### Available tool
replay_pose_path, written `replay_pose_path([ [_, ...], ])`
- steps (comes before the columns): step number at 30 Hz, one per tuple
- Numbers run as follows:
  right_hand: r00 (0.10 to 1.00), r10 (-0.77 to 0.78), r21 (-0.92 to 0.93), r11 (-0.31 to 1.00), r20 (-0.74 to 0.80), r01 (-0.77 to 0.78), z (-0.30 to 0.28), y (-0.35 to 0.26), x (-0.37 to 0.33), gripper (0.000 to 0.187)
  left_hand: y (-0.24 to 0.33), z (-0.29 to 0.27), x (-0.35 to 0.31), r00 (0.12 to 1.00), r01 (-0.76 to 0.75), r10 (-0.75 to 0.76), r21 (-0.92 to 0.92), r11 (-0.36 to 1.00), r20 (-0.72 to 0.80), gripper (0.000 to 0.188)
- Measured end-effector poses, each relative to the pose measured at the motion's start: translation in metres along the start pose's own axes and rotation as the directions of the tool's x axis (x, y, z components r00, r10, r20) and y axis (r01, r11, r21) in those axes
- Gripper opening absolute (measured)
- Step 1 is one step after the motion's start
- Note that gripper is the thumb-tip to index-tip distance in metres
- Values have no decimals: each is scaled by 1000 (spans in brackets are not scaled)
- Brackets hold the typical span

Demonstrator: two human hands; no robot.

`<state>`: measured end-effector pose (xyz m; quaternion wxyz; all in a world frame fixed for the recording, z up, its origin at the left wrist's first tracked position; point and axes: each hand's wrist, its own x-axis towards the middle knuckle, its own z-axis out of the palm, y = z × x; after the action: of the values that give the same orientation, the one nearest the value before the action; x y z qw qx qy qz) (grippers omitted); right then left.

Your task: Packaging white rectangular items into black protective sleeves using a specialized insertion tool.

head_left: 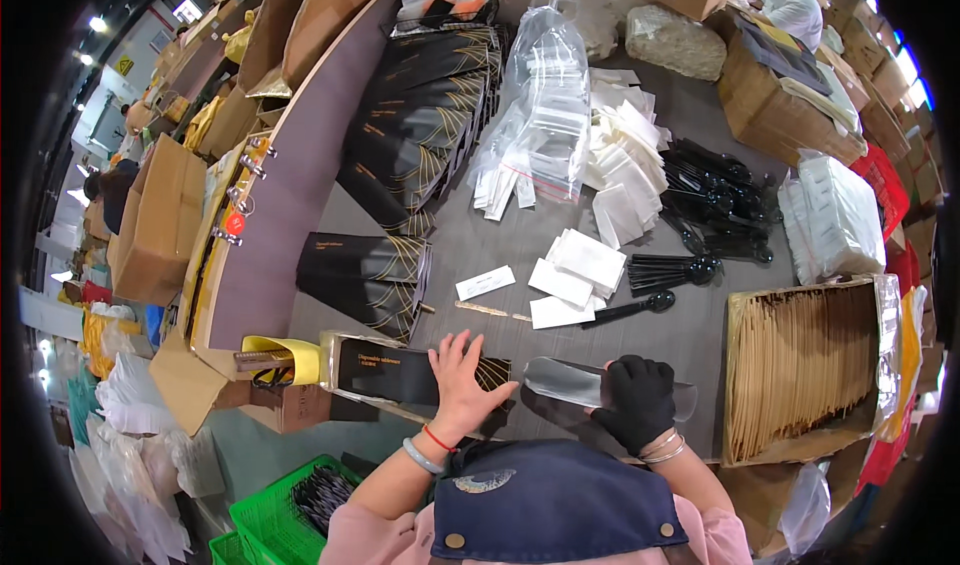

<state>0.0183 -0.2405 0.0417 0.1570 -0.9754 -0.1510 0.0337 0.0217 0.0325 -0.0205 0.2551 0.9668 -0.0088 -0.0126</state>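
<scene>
My left hand (458,380) is bare, its fingers spread apart over the right end of a black printed packet (385,373) with gold lines. That packet lies in a narrow open box at the table's near edge. My right hand (637,403) wears a black glove, and its fingers are curled on a clear plastic sleeve (565,382) lying flat on the table. The glove covers the sleeve's middle. Just beyond my hands are a single black spoon (645,305), small white packets (565,283) and a thin wooden stick (490,310).
A carton of wooden sticks (800,370) stands at the right. Black spoons (715,190) lie in a pile beyond it, near a plastic-wrapped white stack (830,217). Fanned black packets (415,115) line the left. A clear bag of white packets (545,95) lies at the back.
</scene>
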Motion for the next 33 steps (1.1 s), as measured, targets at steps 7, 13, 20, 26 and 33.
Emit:
replay_pose_path([
  [7, 976, -106, 136, 987, 190, 81, 22, -15, 17, 65, -2, -5, 2, 997, -11, 18, -98, 995, 72, 85],
  [13, 974, -222, 384, 896, -48, 223, 54, -35, 41, 63, -8, -15, 42, 984, -44, 77, -204, 978, 158, 69],
  [20, 740, 467, 454, 857, -484, -244, 12, 124, -53, 34, -49, 8, 123, 939, -323, 342, 240, 915, -38, 25],
  [26, 461, 745, 14, 533, -482, -846, 7, 259, -186, 39, -22, 11, 128, 894, -430, 444, 177, 885, -51, 7],
  [33, 465, 817, -42, 481, -341, -876, 16, 271, -192, 39, 46, 44, 105, 906, -423, 422, 16, 906, 39, 29],
])
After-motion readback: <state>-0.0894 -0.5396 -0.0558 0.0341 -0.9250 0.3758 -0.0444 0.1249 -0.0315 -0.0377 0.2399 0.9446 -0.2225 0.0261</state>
